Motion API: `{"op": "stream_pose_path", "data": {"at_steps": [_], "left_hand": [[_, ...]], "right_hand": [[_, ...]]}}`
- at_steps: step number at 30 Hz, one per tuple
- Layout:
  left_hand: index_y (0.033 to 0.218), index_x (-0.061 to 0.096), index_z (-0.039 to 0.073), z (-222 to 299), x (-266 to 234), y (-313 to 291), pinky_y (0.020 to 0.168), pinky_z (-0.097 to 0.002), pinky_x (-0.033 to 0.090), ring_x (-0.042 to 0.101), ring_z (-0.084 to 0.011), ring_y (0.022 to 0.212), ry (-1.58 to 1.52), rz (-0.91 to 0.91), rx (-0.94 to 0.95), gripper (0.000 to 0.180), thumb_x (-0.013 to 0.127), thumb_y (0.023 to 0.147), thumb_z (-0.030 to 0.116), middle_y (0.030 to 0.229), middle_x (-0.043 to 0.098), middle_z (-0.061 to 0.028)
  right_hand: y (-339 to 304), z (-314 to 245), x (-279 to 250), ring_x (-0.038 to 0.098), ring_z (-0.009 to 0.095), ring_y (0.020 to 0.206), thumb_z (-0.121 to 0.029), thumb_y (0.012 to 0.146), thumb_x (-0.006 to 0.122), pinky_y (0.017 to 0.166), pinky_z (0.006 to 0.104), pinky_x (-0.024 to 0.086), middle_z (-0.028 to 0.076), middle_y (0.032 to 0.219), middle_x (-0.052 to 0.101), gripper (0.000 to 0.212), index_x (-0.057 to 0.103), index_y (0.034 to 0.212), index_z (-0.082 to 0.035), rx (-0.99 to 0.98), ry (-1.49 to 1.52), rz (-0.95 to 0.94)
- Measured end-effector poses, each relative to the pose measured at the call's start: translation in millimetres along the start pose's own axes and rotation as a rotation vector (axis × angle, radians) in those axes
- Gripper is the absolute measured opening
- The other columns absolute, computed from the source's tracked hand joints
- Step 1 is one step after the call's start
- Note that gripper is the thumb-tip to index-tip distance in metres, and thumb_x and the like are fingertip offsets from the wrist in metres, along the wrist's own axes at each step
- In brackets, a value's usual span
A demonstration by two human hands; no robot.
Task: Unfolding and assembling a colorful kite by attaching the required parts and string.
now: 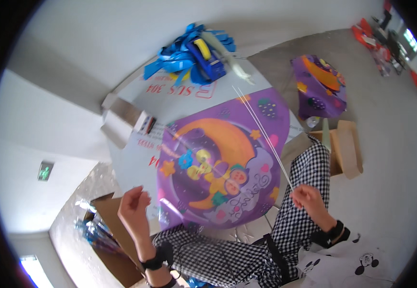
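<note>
My right hand (306, 199) pinches the near ends of two thin white rods (266, 137), which slant away up and to the left over a purple printed sheet (227, 139). The sheet shows an orange moon, stars and cartoon figures; it lies across the table, its near edge by my lap. My left hand (134, 204) is raised at the sheet's near left side, its fingers curled in. Whether anything is between those fingers cannot be made out.
Blue strips (177, 60) are heaped at the table's far end. A small open carton (124, 117) sits on its left edge. Another purple printed piece (318, 86) lies to the right, beyond an open cardboard box (347, 149). A box (115, 225) with shiny packets stands at my left.
</note>
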State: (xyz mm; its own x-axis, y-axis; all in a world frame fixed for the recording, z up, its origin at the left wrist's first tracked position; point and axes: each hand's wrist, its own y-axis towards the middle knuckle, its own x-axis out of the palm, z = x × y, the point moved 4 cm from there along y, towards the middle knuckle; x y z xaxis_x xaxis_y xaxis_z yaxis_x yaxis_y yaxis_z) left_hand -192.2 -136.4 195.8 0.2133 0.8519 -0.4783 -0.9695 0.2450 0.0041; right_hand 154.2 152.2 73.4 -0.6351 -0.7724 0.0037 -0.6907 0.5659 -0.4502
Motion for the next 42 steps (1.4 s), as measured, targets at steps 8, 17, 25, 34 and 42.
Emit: {"op": "stream_pose_path", "data": {"at_steps": [8,17,25,34,42], "left_hand": [[0.100,0.067,-0.006,13,32,142,0.066,-0.0232,0.052,0.065,-0.0116,0.073,-0.037,0.051,0.285,0.018,0.064,0.084,0.001,0.081,0.069,-0.0085],[0.122,0.061,0.006,-45,114,245,0.105,-0.0435,0.035,0.059,-0.0303,0.114,0.606,-0.136,0.308,0.057,0.077,0.075,0.033,0.119,0.064,-0.0165],[0.094,0.066,0.011,-68,61,195,0.105,-0.0441,0.033,0.062,-0.0256,0.093,1.099,0.007,0.650,0.019,0.054,0.081,0.002,0.091,0.063,-0.0076],[0.099,0.066,0.008,-69,-31,74,0.097,-0.0420,0.043,0.062,-0.0259,0.095,1.120,-0.397,0.610,0.025,0.063,0.076,0.001,0.091,0.064,-0.0091],[0.104,0.066,0.001,-81,-19,153,0.082,-0.0355,0.052,0.068,-0.0275,0.091,0.559,-0.299,0.256,0.028,0.049,0.083,0.005,0.091,0.069,-0.0203]], "right_hand": [[-76,26,26,0.056,0.008,0.065,-0.010,0.092,0.061,0.058,0.0209,0.045,0.005,0.077,0.061,0.013,0.063,0.088,0.002,0.090,-0.042,-0.247],[-68,30,9,0.058,0.009,0.063,-0.009,0.092,0.060,0.058,0.0228,0.046,0.006,0.073,0.062,0.015,0.063,0.084,0.002,0.110,-0.081,-0.066],[-48,34,18,0.056,0.008,0.061,-0.009,0.091,0.060,0.055,0.0226,0.042,0.005,0.071,0.060,0.015,0.061,0.080,0.002,0.081,-0.149,-0.114],[-48,39,27,0.057,0.009,0.061,-0.010,0.091,0.061,0.057,0.0236,0.044,0.005,0.070,0.059,0.016,0.060,0.081,0.001,0.049,-0.209,-0.143],[-52,32,34,0.052,0.010,0.059,-0.012,0.092,0.060,0.057,0.0243,0.044,0.005,0.069,0.056,0.020,0.056,0.077,0.000,0.011,-0.266,-0.152]]}}
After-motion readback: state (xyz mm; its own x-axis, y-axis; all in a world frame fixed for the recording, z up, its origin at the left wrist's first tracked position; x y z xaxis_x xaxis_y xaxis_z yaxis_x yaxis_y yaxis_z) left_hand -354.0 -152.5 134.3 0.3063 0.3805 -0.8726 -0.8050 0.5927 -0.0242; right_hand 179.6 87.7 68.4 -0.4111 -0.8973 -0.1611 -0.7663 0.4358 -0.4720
